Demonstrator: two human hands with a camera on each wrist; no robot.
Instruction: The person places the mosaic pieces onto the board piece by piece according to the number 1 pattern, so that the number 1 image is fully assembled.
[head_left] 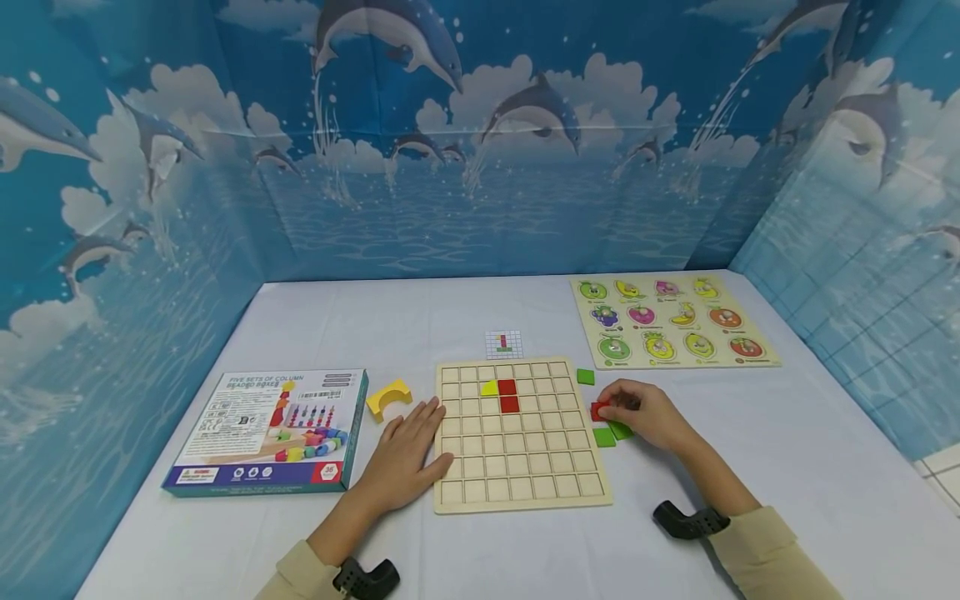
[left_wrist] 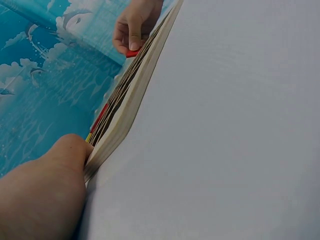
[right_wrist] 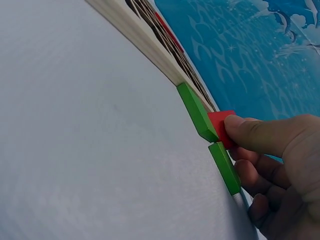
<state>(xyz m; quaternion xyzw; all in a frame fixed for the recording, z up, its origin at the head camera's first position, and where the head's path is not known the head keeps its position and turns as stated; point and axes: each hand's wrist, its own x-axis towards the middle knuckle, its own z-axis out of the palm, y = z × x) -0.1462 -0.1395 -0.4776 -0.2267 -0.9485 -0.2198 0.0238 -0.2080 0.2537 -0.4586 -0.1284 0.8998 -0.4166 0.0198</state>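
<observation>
- Head view: the right hand pinches a red tile between thumb and fingertips, just beside the right edge of the grid board
- Right wrist view: the thumb lies on the red tile's near face, and the lower fingers curl loosely beneath it; whether the tile touches the table I cannot tell
- Two green tiles lie right by that hand, on the board's right side; the red tile is just past them as the wrist camera sees it, touching or slightly apart, which is unclear
- One more green tile lies farther up, near the board's upper right corner
- The left hand is spread, fingers straight and thumb held away from them, with fingertips and thumb touching the board's left edge
- On the board, a yellow tile sits directly left of the upper of two placed red tiles, which stand one above the other
- A small pattern card lies just beyond the board's top edge
- A yellow arch block rests near the left fingertips, with a printed box to its left
- A fruit picture board lies at the table's far right, and a dolphin backdrop stands behind everything
</observation>
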